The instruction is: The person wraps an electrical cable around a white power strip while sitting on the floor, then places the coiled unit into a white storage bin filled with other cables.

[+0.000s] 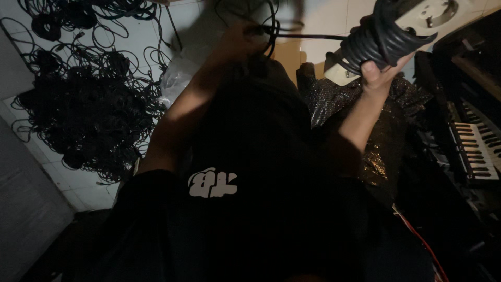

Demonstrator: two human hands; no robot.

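The fingers (373,70) of the right hand (381,73) are closed around a white power strip (417,23) wound with black cable (373,42); the left hand (242,44), blurred, pinches the taut cable end (308,36). Winding appears underway; another turn seems called for.

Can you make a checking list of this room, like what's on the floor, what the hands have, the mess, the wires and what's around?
surface: pale tiled floor, dim light.
job's things: white power strip with its black cord coiled around it; a black cable runs from it to the other hand.
clutter: big heap of tangled black cables on the floor; clear plastic bag beside it.
hands: right hand grips the wrapped power strip; left hand holds the black cable, blurred.
cables: one taut between the hands, the rest loose in the heap.
surroundings: keyboard with black and white keys on the right; shiny dark sheet near it.
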